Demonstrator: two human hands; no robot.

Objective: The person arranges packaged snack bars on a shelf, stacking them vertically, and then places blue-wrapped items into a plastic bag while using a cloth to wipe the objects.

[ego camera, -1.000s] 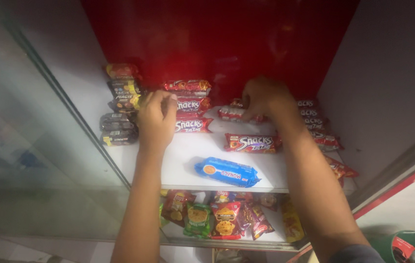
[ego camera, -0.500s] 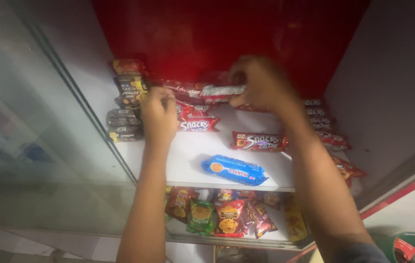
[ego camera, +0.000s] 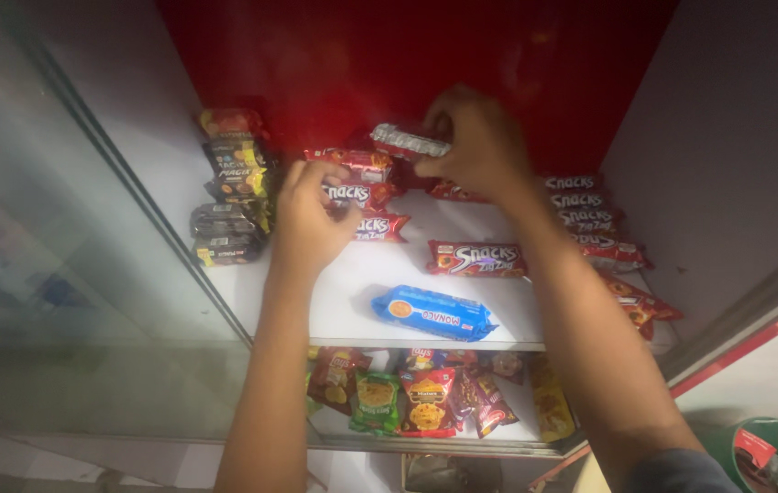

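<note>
My right hand [ego camera: 475,141] holds a red biscuit packet [ego camera: 407,141] lifted above the white shelf [ego camera: 352,292], near the red back wall. My left hand [ego camera: 308,215] rests on a stack of red biscuit packets [ego camera: 366,196] at the shelf's back left, fingers curled on them. A single red packet [ego camera: 476,259] lies flat in the middle of the shelf. A blue biscuit packet [ego camera: 433,312] lies near the front edge.
Dark packets are stacked at the far left [ego camera: 234,187]. A row of red packets [ego camera: 590,219] runs along the right side. Small snack bags [ego camera: 425,397] fill the lower shelf. A glass panel [ego camera: 60,301] stands at the left. A green bin [ego camera: 772,456] sits bottom right.
My right hand has picked a red packet off the shelf and raised it toward the back wall. My left hand stayed on the stack.
</note>
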